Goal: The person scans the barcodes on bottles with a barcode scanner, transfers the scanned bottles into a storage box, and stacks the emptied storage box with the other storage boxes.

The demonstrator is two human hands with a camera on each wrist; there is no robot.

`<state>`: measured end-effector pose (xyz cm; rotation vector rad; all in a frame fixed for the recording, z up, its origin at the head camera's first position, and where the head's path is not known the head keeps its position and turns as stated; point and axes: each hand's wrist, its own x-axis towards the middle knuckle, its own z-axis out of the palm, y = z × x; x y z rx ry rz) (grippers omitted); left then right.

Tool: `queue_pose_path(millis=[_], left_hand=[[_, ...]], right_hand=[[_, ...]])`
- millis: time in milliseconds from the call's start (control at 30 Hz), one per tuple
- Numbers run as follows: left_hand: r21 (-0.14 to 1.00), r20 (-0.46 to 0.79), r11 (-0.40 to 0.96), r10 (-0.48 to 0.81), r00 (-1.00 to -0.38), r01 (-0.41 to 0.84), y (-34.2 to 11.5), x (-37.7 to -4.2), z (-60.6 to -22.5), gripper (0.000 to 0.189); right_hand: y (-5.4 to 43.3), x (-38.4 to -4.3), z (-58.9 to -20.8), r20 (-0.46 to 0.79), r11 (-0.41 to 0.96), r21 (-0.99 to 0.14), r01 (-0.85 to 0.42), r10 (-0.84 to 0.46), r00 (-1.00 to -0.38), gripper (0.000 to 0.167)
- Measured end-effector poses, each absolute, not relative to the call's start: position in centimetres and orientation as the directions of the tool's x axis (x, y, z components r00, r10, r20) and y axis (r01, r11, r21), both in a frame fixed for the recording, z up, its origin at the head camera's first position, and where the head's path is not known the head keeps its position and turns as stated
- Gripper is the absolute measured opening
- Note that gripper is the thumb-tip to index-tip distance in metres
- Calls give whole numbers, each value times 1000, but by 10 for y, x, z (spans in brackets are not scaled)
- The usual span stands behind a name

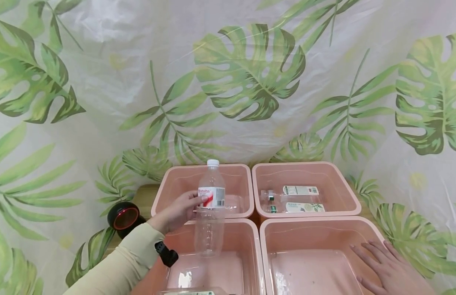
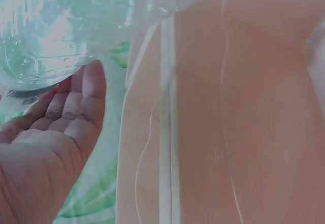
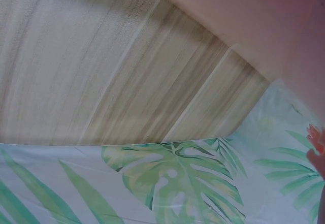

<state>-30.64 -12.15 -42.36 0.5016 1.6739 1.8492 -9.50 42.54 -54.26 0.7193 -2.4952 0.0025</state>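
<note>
A clear plastic bottle (image 1: 214,200) with a white cap and a red-and-white label stands upright in the air over the left-hand bins. My left hand (image 1: 181,209) grips it round the label from the left side. In the left wrist view the bottle (image 2: 76,31) fills the upper left, above the fingers of the hand (image 2: 63,112). My right hand (image 1: 391,268) is at the right side of the front right bin (image 1: 264,254), its fingers spread and holding nothing. Only a bit of that hand (image 3: 316,145) shows at the right wrist view's edge.
Labelled clear bottles (image 1: 300,191) lie in the back right bin (image 1: 347,186). Something clear (image 1: 233,200) lies in the back left bin (image 1: 168,184). Another bottle (image 1: 194,293) shows low in the front left bin (image 1: 256,254). A black round object (image 1: 124,217) stands left of the bins on a wooden table (image 3: 127,71).
</note>
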Motion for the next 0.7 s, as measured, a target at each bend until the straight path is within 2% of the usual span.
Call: queue_pose_path(millis=[233, 400, 533, 633, 700], left_hand=[[938, 42, -291, 633, -773, -187, -136, -307, -423, 19], [899, 111, -412, 535, -837, -144, -157, -308, -423, 27], [875, 77, -467, 392, -917, -126, -175, -306, -419, 28], [842, 41, -518, 336, -941, -149, -188, -302, -410, 41], [800, 70, -579, 353, -933, -159, -195, -301, -406, 49]], right_hand=[[424, -95, -544, 496, 861, 151, -487, -492, -716, 72], [423, -95, -543, 488, 862, 146, -485, -490, -722, 72], [422, -95, -542, 480, 864, 153, -479, -489, -728, 73], [423, -94, -540, 464, 869, 157, -469, -484, -742, 75], [424, -93, -539, 452, 874, 158, -460, -478, -753, 76]])
